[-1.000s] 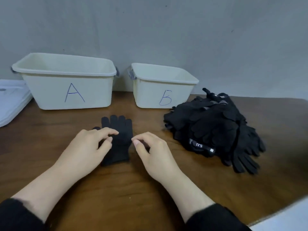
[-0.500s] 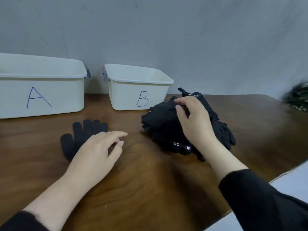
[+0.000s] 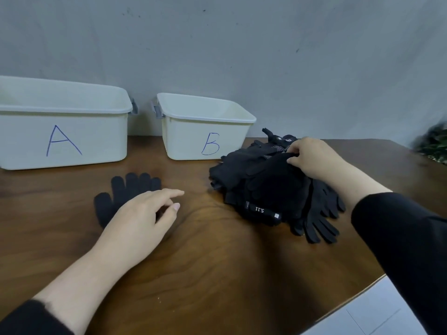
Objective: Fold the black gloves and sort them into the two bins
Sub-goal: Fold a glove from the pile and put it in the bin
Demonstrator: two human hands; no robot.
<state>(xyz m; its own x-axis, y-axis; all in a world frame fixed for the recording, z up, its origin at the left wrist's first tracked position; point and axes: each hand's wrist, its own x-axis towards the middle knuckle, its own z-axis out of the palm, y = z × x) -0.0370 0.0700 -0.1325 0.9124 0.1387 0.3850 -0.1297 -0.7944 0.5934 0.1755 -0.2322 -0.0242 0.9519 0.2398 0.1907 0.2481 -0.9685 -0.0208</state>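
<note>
Right hand (image 3: 312, 158) now pinching the glove pile (image 3: 273, 187) — seemingly its top glove — left hand (image 3: 142, 221) relaxed as before

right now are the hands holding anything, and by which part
The right hand pinches the top glove of the glove pile by its upper edge. The left hand holds nothing.

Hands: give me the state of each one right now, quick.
Left hand: open, fingers relaxed, resting on the single glove, holding nothing.
Right hand: closed, pinching a glove at the top of the glove pile.
</note>
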